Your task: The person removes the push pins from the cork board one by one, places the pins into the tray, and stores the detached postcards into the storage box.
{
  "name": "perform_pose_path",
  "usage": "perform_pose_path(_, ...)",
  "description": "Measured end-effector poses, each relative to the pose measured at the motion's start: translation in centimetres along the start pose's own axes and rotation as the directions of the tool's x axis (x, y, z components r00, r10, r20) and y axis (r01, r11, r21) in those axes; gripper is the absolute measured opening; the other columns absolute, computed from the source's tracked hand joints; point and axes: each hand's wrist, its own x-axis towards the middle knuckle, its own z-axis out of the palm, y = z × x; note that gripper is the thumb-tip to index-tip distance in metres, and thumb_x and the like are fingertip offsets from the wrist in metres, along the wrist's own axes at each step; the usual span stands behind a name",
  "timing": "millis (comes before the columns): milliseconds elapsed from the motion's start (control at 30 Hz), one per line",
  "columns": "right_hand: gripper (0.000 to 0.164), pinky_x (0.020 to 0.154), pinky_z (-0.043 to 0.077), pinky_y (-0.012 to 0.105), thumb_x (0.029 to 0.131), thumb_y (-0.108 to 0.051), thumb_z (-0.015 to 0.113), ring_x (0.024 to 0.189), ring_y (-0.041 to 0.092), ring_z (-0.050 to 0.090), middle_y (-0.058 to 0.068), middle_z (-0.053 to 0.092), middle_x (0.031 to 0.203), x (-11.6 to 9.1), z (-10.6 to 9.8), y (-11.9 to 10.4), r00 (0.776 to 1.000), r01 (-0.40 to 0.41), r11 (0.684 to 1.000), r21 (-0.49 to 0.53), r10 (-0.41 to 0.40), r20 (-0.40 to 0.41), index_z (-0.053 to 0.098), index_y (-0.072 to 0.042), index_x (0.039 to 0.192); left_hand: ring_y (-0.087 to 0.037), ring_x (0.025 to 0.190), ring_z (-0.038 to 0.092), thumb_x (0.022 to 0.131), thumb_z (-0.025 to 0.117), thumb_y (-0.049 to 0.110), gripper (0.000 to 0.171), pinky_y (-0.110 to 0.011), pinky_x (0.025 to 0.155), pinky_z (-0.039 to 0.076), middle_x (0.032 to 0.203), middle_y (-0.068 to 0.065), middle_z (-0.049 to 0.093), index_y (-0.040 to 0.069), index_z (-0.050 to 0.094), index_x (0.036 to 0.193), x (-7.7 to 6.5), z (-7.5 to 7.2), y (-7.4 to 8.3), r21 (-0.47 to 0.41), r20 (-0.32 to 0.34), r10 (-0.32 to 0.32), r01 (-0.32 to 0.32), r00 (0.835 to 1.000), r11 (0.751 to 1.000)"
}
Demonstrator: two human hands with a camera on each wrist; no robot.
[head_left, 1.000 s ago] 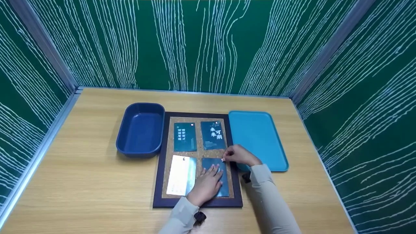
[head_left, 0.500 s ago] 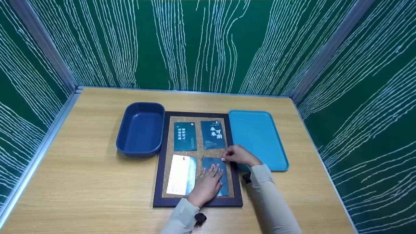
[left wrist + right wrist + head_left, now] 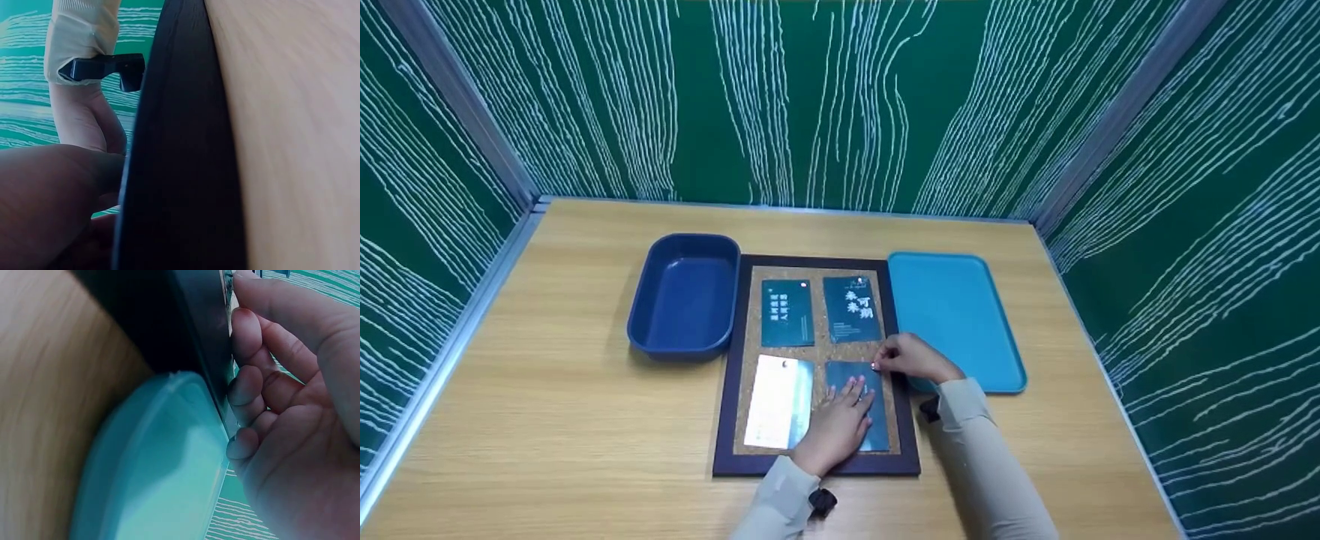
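A cork board (image 3: 819,390) in a dark frame (image 3: 724,420) lies on the table, with several cards on it. My left hand (image 3: 836,431) rests with fingers spread on the lower right card (image 3: 844,372), which is dark teal. At that card's top right corner, my right hand (image 3: 913,357) pinches a small shiny pushpin (image 3: 874,367) between thumb and forefinger. Its other fingers curl beside the frame in the right wrist view. Pins also show at the top of the upper left card (image 3: 787,315), the upper right card (image 3: 847,326) and the pale lower left card (image 3: 769,405).
Left of the board stands a deep navy bin (image 3: 682,300). A shallow light-blue tray (image 3: 952,300) lies against the board's right side, partly beneath the right wrist. Green walls with white wavy lines (image 3: 840,97) enclose the wooden table (image 3: 547,390) at the back and sides.
Both hands keep the same places on the card and at its corner. The whole view has shifted by only a few pixels.
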Motion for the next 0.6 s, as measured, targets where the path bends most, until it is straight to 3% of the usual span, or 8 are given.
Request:
perform_pose_path(300, 0.010, 0.059, 0.046, 0.022, 0.090, -0.015, 0.066, 0.066, 0.010, 0.056, 0.001, 0.069, 0.082, 0.07, -0.13, -0.08, 1.000, 0.004, 1.000, -0.011, -0.004, 0.028, 0.073, -0.011, 0.086, -0.025, 0.141, 0.036, 0.099, 0.053, 0.028, 0.044, -0.047, 0.115, 0.033, 0.151, -0.011, 0.040, 0.011, 0.051, 0.140, 0.02, 0.00, -0.01, -0.006, 0.011, 0.000, 0.000, 1.000, 1.000)
perform_pose_path(600, 0.012, 0.056, 0.043, 0.019, 0.091, -0.011, 0.063, 0.061, 0.007, 0.052, 0.002, 0.069, 0.080, 0.07, -0.12, 0.03, 0.994, 0.098, 0.995, -0.029, -0.097, 0.046, 0.073, -0.009, 0.084, -0.024, 0.141, 0.037, 0.098, 0.053, 0.027, 0.049, -0.045, 0.115, 0.032, 0.151, -0.010, 0.041, 0.005, 0.046, 0.142, 0.06, 0.18, -0.12, -0.009, 0.000, -0.011, 0.011, 1.000, 1.000)
